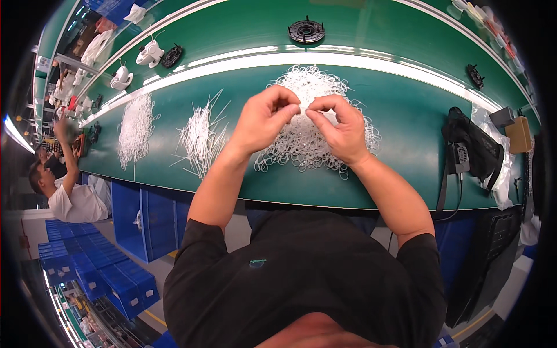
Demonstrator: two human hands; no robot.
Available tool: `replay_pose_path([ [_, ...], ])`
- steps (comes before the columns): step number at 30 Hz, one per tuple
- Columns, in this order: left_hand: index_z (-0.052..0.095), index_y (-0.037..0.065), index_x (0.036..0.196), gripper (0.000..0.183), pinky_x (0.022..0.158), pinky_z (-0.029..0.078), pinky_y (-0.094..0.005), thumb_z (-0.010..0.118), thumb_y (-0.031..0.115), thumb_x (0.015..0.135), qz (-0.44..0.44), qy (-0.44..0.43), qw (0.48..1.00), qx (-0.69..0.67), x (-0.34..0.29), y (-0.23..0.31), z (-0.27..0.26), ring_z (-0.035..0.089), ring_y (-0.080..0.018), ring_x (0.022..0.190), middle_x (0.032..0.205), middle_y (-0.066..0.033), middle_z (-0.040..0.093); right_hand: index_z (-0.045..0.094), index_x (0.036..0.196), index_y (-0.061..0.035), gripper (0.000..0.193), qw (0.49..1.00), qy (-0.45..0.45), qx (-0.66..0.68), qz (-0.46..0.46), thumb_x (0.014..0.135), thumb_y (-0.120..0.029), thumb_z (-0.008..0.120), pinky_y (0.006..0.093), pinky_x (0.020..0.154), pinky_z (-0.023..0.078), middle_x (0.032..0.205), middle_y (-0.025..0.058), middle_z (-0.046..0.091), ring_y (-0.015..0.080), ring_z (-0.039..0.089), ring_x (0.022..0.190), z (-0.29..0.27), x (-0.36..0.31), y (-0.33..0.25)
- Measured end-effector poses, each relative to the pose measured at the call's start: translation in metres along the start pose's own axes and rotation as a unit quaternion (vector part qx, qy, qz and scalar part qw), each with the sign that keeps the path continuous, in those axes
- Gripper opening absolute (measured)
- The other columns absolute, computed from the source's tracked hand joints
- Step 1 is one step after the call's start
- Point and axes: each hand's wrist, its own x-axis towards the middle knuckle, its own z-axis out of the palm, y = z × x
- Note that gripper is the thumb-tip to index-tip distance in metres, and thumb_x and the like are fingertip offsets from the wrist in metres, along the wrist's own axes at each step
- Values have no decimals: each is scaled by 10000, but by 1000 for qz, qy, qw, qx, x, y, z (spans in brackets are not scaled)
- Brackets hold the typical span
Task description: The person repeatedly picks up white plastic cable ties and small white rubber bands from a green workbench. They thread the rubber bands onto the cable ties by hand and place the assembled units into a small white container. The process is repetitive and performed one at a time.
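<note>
My left hand (271, 119) and my right hand (341, 129) are raised over a large heap of looped white cable ties (299, 152). Thumb and forefinger of each hand are pinched, the fingertips almost meeting. Between them is a thin white cable tie, though it largely blends into the white heap behind. To the left of my left forearm lies a smaller pile of straight white cable ties (200, 136). Farther left is another pile of white ties (136, 130), some of them curled into loops.
Beyond the green table (400, 168) runs a green belt carrying a round black slotted part (306, 31) and white devices (151, 53). A black mesh bag (473, 142) and a small fan unit (458, 158) lie right. Blue bins (130, 217) and a person (72, 194) are left.
</note>
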Motion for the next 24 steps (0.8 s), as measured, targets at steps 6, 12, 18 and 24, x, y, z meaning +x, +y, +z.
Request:
replay_pose_path([
  [6, 630, 11, 1120, 164, 624, 534, -229, 679, 80, 980, -89, 5, 920, -382, -2, -24, 12, 660, -108, 764, 986, -80, 723, 700, 937, -44, 162, 993, 53, -23, -100, 820, 32, 781, 326, 760, 553, 893, 76, 728, 210, 701, 820, 3, 3, 8],
  [12, 653, 48, 1044, 75, 608, 523, -223, 677, 85, 983, -92, -6, 908, -408, -3, -34, 19, 638, -91, 735, 904, -39, 686, 718, 923, -59, 166, 991, 12, -60, -118, 802, 30, 789, 335, 771, 548, 922, 63, 727, 226, 686, 874, 3, 3, 8],
  [18, 648, 11, 1028, 89, 554, 525, -219, 693, 51, 961, -49, 78, 929, -358, -7, -29, 24, 651, -94, 717, 881, -52, 687, 750, 952, -76, 173, 994, -19, -67, -87, 807, 10, 790, 326, 761, 546, 937, 58, 726, 222, 682, 897, 3, 2, 9],
  [24, 643, -22, 1011, 102, 519, 518, -213, 699, 32, 944, -44, 128, 949, -283, -10, -26, 35, 634, -76, 649, 820, -50, 684, 746, 1018, -59, 199, 999, 8, -30, -25, 832, -6, 787, 302, 763, 546, 937, 66, 735, 182, 690, 861, 5, -2, 9],
])
